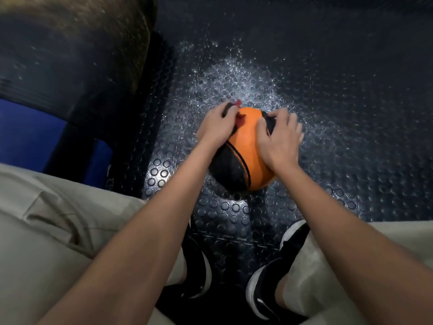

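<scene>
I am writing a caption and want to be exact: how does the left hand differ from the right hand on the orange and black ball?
The left hand grips the ball's upper left, fingers curled beside a small red piece; the right hand grips the upper right, with nothing red there. The right hand's thumb lies on the orange panel; the left's is unclear. Both hold the ball over the studded floor.

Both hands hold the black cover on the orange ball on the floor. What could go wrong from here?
1. The ball rests on the floor, steadied only by the hands; a hard pull might make it roll away.
2. The left hand and the right hand pinch only the edge of the cover, so it could slip out.
3. The cord lies across the ball and might snag.
</scene>
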`<state>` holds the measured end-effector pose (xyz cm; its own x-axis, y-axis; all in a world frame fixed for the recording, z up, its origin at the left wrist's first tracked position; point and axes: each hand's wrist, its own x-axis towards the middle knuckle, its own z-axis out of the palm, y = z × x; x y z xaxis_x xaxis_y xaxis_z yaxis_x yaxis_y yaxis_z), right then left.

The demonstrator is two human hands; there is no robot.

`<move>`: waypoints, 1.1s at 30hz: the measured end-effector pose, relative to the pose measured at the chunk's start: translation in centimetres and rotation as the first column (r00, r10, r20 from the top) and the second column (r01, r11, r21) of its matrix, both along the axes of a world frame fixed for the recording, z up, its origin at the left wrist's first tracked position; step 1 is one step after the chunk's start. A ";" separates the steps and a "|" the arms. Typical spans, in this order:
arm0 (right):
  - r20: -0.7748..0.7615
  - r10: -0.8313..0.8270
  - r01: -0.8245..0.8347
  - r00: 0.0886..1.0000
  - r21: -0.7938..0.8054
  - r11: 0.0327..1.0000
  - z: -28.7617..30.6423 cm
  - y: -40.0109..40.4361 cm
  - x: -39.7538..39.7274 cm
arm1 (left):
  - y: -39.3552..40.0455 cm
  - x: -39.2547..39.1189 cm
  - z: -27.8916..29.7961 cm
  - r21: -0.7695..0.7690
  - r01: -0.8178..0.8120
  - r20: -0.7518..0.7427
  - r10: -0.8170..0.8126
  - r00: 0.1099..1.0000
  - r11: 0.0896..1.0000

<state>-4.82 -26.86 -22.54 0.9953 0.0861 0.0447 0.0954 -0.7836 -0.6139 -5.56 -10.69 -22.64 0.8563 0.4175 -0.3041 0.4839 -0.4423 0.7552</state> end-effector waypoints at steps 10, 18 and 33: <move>0.112 0.186 -0.199 0.976 0.121 0.973 -0.8 -1.4 -1.2 | 2.2 -3.7 -4.1 -0.520 -0.247 -0.199 0.165 0.966 0.818; 0.118 0.033 -0.016 0.992 -0.145 0.989 0.5 -0.4 0.0 | -1.4 1.1 1.1 0.045 0.158 0.016 -0.159 0.987 0.986; -0.041 -0.079 0.082 0.996 0.100 0.992 -0.2 -1.0 -0.2 | -1.4 0.0 -0.7 -0.200 -0.083 -0.040 0.077 0.996 0.976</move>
<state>-5.02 -27.84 -22.74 0.9999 0.0024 0.0124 0.0103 -0.7213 -0.6925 -5.55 -12.07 -23.35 0.8111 0.4118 -0.4154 0.5366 -0.2412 0.8086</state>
